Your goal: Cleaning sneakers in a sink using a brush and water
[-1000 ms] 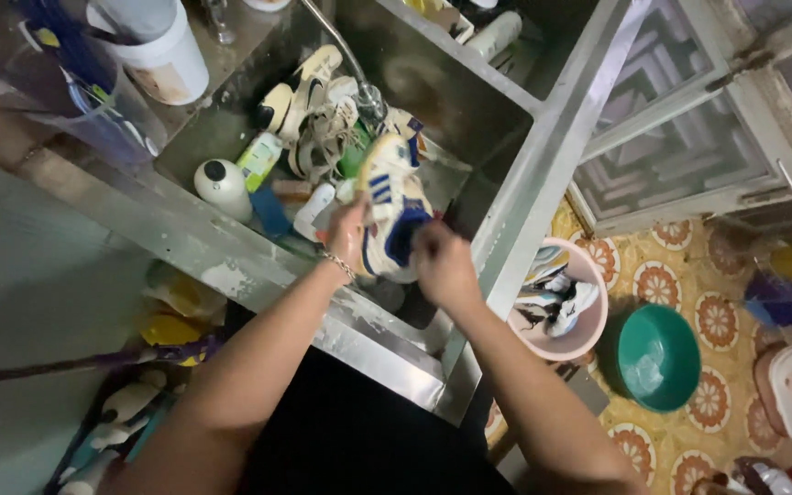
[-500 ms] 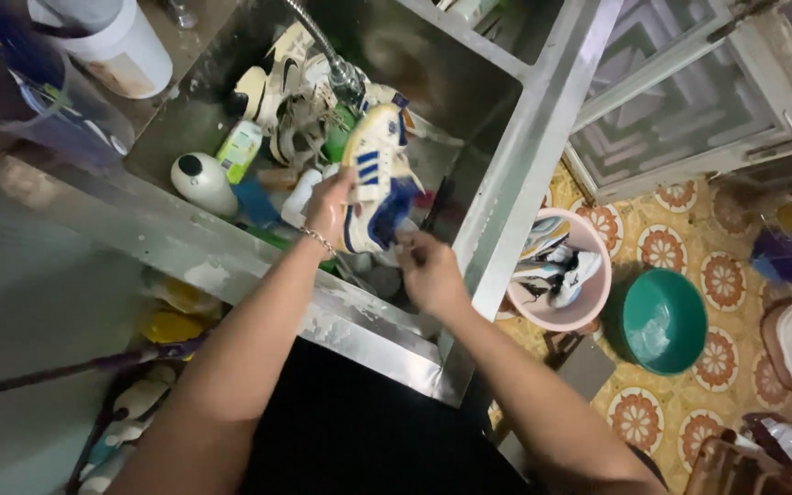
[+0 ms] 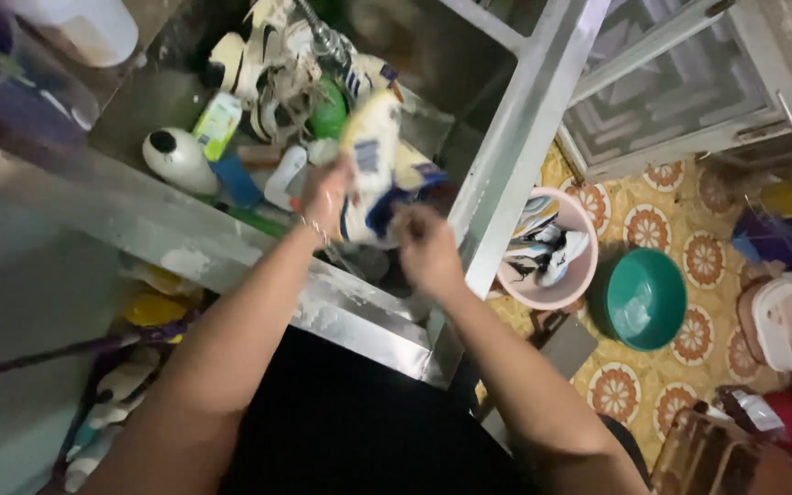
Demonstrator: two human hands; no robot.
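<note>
While the white sneaker with blue stripes [image 3: 373,170] is held sole-side up over the steel sink [image 3: 231,247], the left hand [image 3: 327,192] grips it along its near side with the fingers closed around it, and a thin bracelet shows at that wrist. The right hand [image 3: 428,247] sits just beside the shoe's heel end, its fingers curled, but motion blur hides whether they grasp the shoe or only touch it. Under and behind the shoe the basin is crowded: a pair of pale sandals [image 3: 254,60] lies near the tap [image 3: 323,37], a green bottle [image 3: 330,110] leans beside them, and a round white bottle [image 3: 176,160] and a small green-and-white carton [image 3: 217,124] rest toward the left wall. A white bucket [image 3: 93,27] stands on the sink's far left corner. To the right of the sink's steel frame, down on a floor of yellow tiles with orange flower patterns [image 3: 689,335], a pink basin [image 3: 552,252] holds more shoes, and a green basin [image 3: 645,298] stands just beside it. A white-and-pink container [image 3: 786,325] sits farther right. Bottles [image 3: 126,380] lie in the dim space under the sink on the left.
</note>
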